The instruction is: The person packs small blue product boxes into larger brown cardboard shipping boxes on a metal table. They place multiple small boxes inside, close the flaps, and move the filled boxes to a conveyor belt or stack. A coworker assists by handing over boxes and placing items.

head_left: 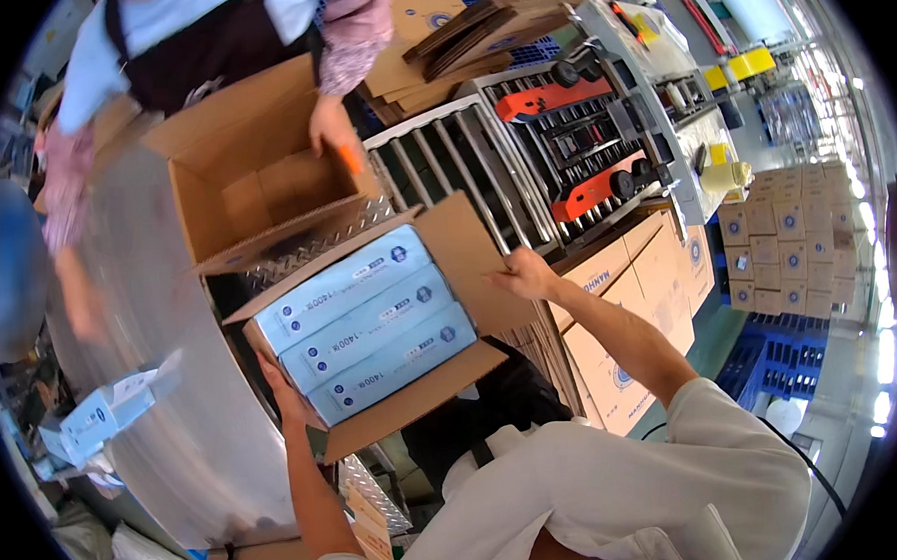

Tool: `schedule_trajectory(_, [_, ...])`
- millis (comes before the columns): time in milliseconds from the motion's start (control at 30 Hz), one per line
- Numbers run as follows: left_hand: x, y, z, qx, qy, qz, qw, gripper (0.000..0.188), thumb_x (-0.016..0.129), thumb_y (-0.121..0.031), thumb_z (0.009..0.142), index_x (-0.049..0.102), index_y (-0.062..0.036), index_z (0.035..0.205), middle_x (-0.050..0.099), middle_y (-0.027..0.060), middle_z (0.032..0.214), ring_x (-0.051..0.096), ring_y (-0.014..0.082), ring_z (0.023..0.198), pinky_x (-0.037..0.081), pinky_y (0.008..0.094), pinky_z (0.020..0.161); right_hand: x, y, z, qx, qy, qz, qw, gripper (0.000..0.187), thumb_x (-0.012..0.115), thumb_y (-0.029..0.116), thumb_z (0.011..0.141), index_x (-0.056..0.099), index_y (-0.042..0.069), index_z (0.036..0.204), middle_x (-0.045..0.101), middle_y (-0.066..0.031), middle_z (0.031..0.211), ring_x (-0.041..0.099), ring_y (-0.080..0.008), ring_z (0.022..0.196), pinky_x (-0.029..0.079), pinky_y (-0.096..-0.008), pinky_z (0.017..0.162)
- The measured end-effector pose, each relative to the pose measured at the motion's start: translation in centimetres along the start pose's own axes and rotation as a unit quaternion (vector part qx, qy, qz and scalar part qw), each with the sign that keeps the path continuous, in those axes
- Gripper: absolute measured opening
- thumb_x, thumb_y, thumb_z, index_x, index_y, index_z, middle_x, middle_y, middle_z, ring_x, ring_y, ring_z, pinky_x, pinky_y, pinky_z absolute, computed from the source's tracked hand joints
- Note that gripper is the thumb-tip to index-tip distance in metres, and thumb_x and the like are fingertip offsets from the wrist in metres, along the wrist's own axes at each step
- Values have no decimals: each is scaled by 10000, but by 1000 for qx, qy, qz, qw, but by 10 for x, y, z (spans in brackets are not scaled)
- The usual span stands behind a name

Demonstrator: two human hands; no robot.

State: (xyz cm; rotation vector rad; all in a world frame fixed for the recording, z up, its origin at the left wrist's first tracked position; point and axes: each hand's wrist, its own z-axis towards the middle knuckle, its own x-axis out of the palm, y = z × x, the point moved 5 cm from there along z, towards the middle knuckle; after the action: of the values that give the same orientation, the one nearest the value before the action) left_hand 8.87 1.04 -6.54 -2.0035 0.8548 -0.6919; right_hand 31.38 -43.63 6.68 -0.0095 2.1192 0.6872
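An open cardboard box (414, 402) sits tilted in front of me, packed with light blue packs (366, 334) lying side by side in a row. Against the box's left wall is my left hand (283, 387), holding it there; some of its fingers are hidden. My right hand (523, 274) pinches the outer edge of the right flap (468, 264), which is folded outward. Just beyond stands a second open box (265, 193) with its inner bottom showing. A co-worker's hand (334, 135) rests at that box's right side, beside a small orange item (350, 159).
A roller conveyor (439, 165) leads right to a machine with orange-red side guides (600, 188). Flat cardboard (498, 33) is piled behind. A curved metal table (163, 393) lies left, with blue packs (109, 410) at its edge. Cartons (621, 323) stand at right.
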Motion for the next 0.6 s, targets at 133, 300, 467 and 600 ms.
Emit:
schedule_trajectory(133, [10, 9, -15, 3, -60, 93, 994, 525, 418, -414, 977, 374, -44, 1348, 459, 99, 1306, 487, 225, 1130, 409, 342, 967, -67, -38, 24, -35, -74, 6, 997, 337, 661, 303, 763, 606, 7, 613, 593, -217, 640, 603, -402, 678, 476, -459, 594])
schedule_trajectory(300, [171, -46, -80, -82, 75, 44, 993, 438, 463, -272, 971, 483, 9, 1305, 563, 144, 1261, 561, 226, 1131, 438, 360, 954, -103, -53, 9, -119, -8, -80, 990, 387, 633, 330, 765, 620, 80, 1061, 646, -187, 1024, 633, -362, 857, 504, -489, 701])
schedule_trajectory(467, [330, -18, -57, 67, 191, 514, 833, 561, 490, -357, 963, 361, -85, 1437, 85, 186, 1559, 129, 349, 1431, 79, 441, 1155, -58, -66, -35, -377, 116, -138, 909, 634, 736, 473, 656, 616, 92, 1148, 546, -200, 1180, 538, -344, 1105, 417, -444, 949])
schedule_trajectory(600, [285, 9, -15, -22, 166, 145, 975, 630, 542, -303, 940, 272, -85, 1467, 94, 185, 1551, 134, 306, 1430, 162, 443, 1143, -114, -56, 52, -282, -24, -151, 947, 775, 782, 497, 575, 572, 140, 1230, 451, -128, 1311, 434, -344, 1212, 355, -475, 1018])
